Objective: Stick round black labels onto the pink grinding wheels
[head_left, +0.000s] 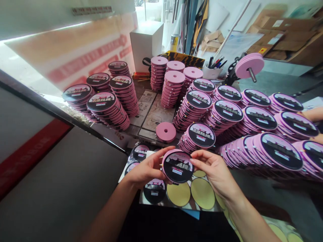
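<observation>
Between both hands I hold a pink spool [176, 167] with a round black and pink printed label on its face. My left hand [150, 168] grips its left edge, fingers behind and thumb in front. My right hand [208, 164] pinches the right edge of the label and spool. Below them lies a sticker sheet [176, 205], with printed round labels [154, 191] on its left and bare yellow circles [203, 193] on its right. A single unlabelled pink spool [166, 132] lies flat just beyond my hands.
Labelled spool stacks [102, 101] stand at the left, and many more labelled stacks [261, 117] fill the right. Plain pink stacks [174, 77] stand at the back, near a white box [146, 43] and a pen cup [212, 71]. Another person's hand [314, 115] shows at the right edge.
</observation>
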A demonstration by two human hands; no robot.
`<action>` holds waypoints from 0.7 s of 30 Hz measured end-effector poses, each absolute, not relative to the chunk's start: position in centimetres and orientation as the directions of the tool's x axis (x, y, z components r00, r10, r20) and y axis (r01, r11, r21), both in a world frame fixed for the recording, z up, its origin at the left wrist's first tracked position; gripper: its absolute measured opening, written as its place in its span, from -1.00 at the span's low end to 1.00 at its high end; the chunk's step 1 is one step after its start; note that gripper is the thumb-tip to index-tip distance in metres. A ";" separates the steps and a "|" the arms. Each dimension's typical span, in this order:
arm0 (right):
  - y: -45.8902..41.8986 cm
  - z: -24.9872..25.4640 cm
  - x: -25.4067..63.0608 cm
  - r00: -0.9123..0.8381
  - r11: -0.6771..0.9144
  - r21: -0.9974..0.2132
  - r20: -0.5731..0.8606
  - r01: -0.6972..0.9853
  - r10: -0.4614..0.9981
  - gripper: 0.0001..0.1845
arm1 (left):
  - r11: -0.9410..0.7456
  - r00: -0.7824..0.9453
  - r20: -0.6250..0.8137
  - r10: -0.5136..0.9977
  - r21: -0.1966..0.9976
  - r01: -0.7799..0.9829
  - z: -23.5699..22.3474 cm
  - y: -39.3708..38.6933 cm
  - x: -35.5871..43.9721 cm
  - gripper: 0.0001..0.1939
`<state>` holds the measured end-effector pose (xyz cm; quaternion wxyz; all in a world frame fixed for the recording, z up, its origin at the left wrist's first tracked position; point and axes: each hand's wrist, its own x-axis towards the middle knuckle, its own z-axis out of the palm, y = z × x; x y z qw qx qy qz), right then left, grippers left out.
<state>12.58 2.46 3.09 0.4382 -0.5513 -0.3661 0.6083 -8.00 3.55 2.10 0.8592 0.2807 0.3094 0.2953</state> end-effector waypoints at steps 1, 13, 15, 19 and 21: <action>2.5 3.1 12.6 -0.010 -0.349 -0.928 -0.351 -0.127 0.936 -0.72 | 0.670 0.635 -0.367 0.680 0.664 -0.333 2.1 3.6 -8.0 -0.18; 2.4 3.0 12.6 -0.021 -0.346 -0.929 -0.346 -0.132 0.938 -0.72 | 0.662 0.637 -0.367 0.678 0.681 -0.313 1.9 3.6 -8.0 -0.20; 2.4 3.1 12.6 -0.030 -0.344 -0.929 -0.344 -0.135 0.939 -0.73 | 0.663 0.640 -0.368 0.674 0.684 -0.304 1.9 3.7 -8.0 -0.19; 2.7 3.4 12.9 -0.035 -0.334 -0.934 -0.332 -0.128 0.943 -0.73 | 0.663 0.647 -0.367 0.668 0.688 -0.294 2.0 3.8 -7.9 -0.17; 2.8 3.4 13.1 -0.045 -0.336 -0.933 -0.333 -0.128 0.942 -0.73 | 0.666 0.649 -0.370 0.665 0.687 -0.290 2.1 3.9 -7.8 -0.18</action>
